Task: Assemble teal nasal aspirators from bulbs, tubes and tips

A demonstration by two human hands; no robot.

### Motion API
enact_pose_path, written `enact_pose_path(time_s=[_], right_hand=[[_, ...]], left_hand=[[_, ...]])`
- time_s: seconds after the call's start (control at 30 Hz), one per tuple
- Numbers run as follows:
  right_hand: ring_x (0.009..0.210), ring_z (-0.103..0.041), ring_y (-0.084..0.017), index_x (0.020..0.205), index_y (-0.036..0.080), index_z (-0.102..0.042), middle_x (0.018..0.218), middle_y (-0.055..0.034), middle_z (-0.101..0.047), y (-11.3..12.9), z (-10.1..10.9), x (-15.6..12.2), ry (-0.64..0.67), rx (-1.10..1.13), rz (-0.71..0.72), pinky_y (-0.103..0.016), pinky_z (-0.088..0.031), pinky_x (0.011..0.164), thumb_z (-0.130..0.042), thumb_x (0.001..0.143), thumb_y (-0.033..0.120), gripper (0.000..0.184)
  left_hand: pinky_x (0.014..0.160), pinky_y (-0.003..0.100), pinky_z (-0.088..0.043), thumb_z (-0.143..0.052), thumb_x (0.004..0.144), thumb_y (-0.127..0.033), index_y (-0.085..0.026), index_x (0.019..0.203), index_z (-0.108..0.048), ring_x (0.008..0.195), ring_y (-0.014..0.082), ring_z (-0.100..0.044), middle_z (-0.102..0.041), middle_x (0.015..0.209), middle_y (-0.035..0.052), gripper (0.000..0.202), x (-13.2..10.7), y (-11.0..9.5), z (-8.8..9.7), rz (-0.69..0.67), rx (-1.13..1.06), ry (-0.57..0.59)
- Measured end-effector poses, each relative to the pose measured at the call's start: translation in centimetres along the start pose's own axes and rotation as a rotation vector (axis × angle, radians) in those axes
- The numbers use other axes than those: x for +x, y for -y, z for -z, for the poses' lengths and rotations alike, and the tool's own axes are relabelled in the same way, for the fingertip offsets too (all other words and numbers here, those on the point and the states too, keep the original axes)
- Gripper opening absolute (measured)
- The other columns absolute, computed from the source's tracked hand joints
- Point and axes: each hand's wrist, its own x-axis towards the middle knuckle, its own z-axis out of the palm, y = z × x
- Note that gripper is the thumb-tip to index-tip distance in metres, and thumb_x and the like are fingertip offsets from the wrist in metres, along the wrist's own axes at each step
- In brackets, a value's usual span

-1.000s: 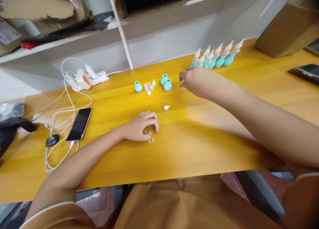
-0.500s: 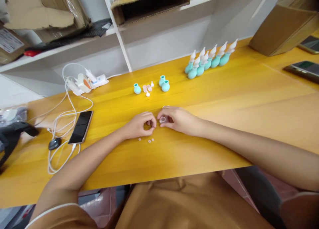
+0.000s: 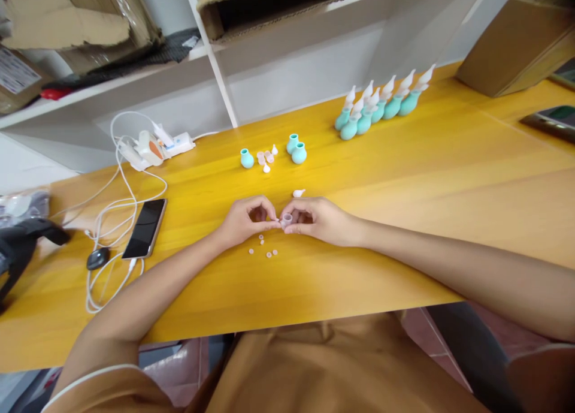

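My right hand is closed around a small clear plastic cup-shaped piece, its round opening facing up. My left hand meets it from the left, thumb and forefinger pinched at the cup's side; whatever is between those fingertips is too small to make out. Just beyond my right knuckles lies a white pointed nozzle tip. Several tiny pale discs are scattered on the table in front of my left hand.
Farther back stand teal squeeze bulbs, with clear cup pieces and white tips among them. Assembled teal bulbs with nozzles line up at right. A phone, white cables and a power strip are left; a cardboard box is back right.
My left hand's fingertips have come right up to the clear cup, which my right hand has brought slightly left. The white nozzle tip and more small discs now show beside the hands.
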Motion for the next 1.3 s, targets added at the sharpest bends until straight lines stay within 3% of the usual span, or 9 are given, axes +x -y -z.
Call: enact_pose_path(time_s=[0.37,0.67,0.83,1.13,1.3], right_hand=[[0.079,-0.074,-0.017,0.102,0.02,-0.07,0.091,-0.0035,-0.078,0.3,-0.9,-0.3,-0.066,0.142,-0.039,-0.031,-0.058,0.074,-0.085,0.088,0.047,0.033],[0.077,-0.073,-0.017,0.1,0.02,-0.067,0.085,-0.0037,-0.077,0.0,-1.0,-0.2,-0.071,0.236,-0.082,-0.032,-0.059,0.075,-0.088,0.085,0.051,0.04],[0.076,-0.072,-0.017,0.099,0.019,-0.068,0.084,-0.0046,-0.077,0.1,-0.9,0.0,-0.081,0.295,-0.114,-0.033,-0.059,0.076,-0.091,0.082,0.056,0.047],[0.074,-0.072,-0.017,0.099,0.017,-0.072,0.08,-0.0044,-0.077,-0.1,-1.1,0.0,-0.088,0.273,-0.111,-0.032,-0.058,0.074,-0.088,0.084,0.061,0.049],[0.073,-0.072,-0.017,0.099,0.016,-0.073,0.08,-0.0049,-0.077,-0.1,-1.1,0.1,-0.086,0.276,-0.114,-0.032,-0.058,0.074,-0.089,0.082,0.062,0.051]], left_hand=[[0.067,0.03,-0.049,-0.09,0.086,-0.058,-0.019,0.074,-0.07,0.071,0.0145,-0.069,-0.079,0.083,0.006,0.046,-0.3,-0.9,-0.1,-0.198,0.053,-0.102],[0.069,0.029,-0.053,-0.089,0.092,-0.043,-0.02,0.082,-0.076,0.079,0.0151,-0.074,-0.083,0.09,0.0068,0.029,-0.6,-1.0,-0.2,-0.283,0.089,-0.106],[0.068,0.029,-0.054,-0.086,0.095,-0.043,-0.02,0.085,-0.076,0.08,0.0157,-0.075,-0.083,0.092,0.0079,0.027,-0.6,-1.0,-0.2,-0.297,0.145,-0.121],[0.068,0.023,-0.057,-0.078,0.101,-0.022,-0.02,0.098,-0.075,0.084,0.0131,-0.075,-0.082,0.097,0.0067,0.005,-0.8,-0.6,-0.5,-0.469,0.278,-0.107],[0.07,0.022,-0.058,-0.077,0.101,-0.016,-0.019,0.102,-0.074,0.088,0.0138,-0.078,-0.082,0.099,0.0083,0.005,-0.9,-0.6,-0.5,-0.542,0.328,-0.094]])
